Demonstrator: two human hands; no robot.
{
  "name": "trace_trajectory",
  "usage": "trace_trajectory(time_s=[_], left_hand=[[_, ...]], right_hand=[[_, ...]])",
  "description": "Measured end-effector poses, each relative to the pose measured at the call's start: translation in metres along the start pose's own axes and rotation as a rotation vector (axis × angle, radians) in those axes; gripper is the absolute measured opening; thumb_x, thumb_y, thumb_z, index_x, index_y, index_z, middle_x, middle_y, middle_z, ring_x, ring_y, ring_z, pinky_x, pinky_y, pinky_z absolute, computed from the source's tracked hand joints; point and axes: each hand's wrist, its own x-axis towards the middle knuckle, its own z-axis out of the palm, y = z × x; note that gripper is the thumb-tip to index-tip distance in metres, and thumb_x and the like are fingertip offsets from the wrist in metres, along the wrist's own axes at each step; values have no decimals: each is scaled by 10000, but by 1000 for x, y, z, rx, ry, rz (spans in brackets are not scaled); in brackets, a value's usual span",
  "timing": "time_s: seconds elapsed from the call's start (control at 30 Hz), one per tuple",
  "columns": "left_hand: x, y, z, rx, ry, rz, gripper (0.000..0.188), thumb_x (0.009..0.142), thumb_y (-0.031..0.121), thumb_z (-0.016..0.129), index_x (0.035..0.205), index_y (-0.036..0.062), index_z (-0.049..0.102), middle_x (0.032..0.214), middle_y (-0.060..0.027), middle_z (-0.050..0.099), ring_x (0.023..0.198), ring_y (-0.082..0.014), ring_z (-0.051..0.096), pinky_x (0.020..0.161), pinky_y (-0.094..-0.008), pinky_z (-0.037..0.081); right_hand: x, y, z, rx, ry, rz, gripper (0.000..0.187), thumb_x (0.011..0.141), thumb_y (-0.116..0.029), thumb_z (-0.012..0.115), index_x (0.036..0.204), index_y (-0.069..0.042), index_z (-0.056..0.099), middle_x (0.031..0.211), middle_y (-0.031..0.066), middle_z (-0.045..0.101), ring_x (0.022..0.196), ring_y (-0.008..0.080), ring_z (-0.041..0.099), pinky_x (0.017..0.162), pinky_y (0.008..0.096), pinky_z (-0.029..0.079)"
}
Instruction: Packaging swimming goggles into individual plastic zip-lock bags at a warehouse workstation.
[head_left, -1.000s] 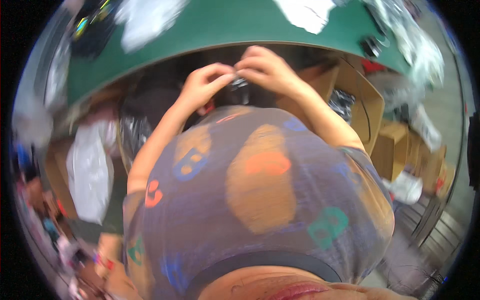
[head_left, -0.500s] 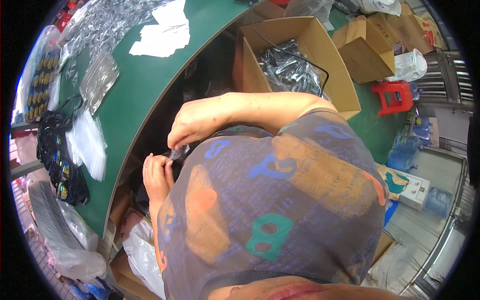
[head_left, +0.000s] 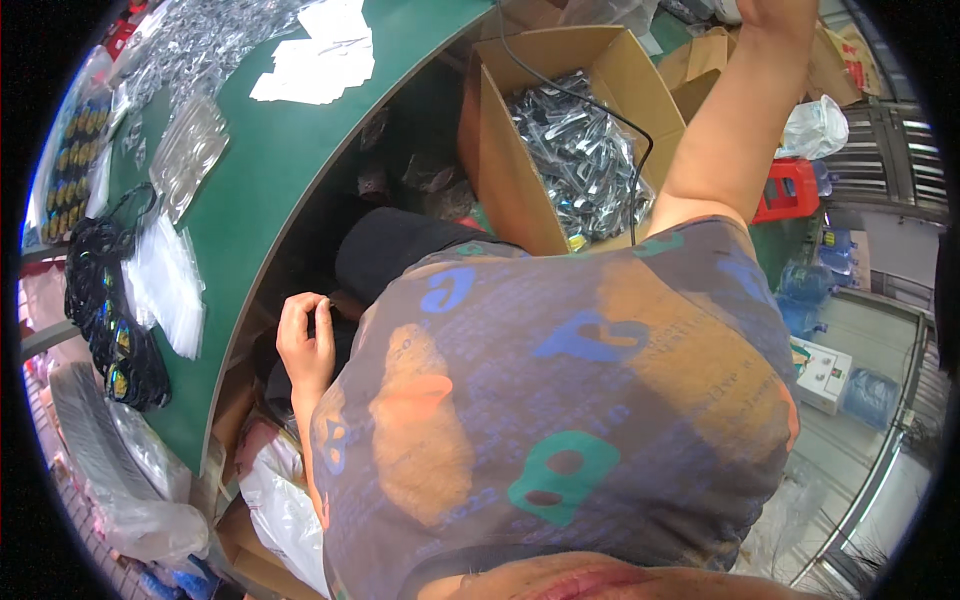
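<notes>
My left hand [head_left: 306,338] is low beside my body, just off the curved edge of the green table [head_left: 232,230]. Its fingers are curled in toward the thumb, and a tiny dark bit shows at the fingertips, too small to name. My right arm stretches out to the far right, past an open cardboard box [head_left: 645,85] filled with small clear-bagged dark items [head_left: 575,150]. At the top rim only part of my right hand [head_left: 778,10] shows. Its fingers are cut off, so whatever it holds is hidden.
On the table lie white paper cards [head_left: 318,65], a heap of clear packets [head_left: 215,40], clear bags [head_left: 190,160] and a bundle of black cords [head_left: 112,310]. A black cable [head_left: 590,103] crosses the box. A red stool [head_left: 785,190] and blue water jugs [head_left: 805,290] stand right.
My right hand has left my left hand and swung far to the upper right. The clear plastic packet between them is no longer visible. My left hand stays low, fingers curled.
</notes>
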Motion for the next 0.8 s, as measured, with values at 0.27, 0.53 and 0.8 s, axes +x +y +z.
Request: trace_trajectory(time_s=[0.27, 0.53, 0.8], left_hand=[[-3, -3, 6, -25, -11, -18, 54, 915, 5, 698, 920, 1, 644, 908, -127, 664, 836, -279, 668, 768, -342, 535], [-12, -6, -3, 24, -4, -62, 49, 917, 25, 697, 929, 5, 654, 906, -126, 668, 835, -281, 676, 769, -340, 537], [8, 8, 6, -82, -17, 44, 97, 902, 118, 706, 883, 25, 684, 853, -138, 662, 822, -335, 668, 710, -423, 532]], right_hand=[[-54, 110, -39, -722, -560, 637, 290, 960, -342, 682, 1089, -84, 711, 840, 16, 695, 705, 119, 668, 571, 281, 506], [5, 76, 46, -498, -517, 507, 440, 991, -373, 677, 1294, -54, 659, 914, -1, 679, 806, 94, 630, 734, 265, 527], [31, 30, 211, -371, -1364, -257, 342, 997, -182, 685, 1318, -68, 653, 906, 20, 692, 833, 100, 610, 751, 267, 517]])
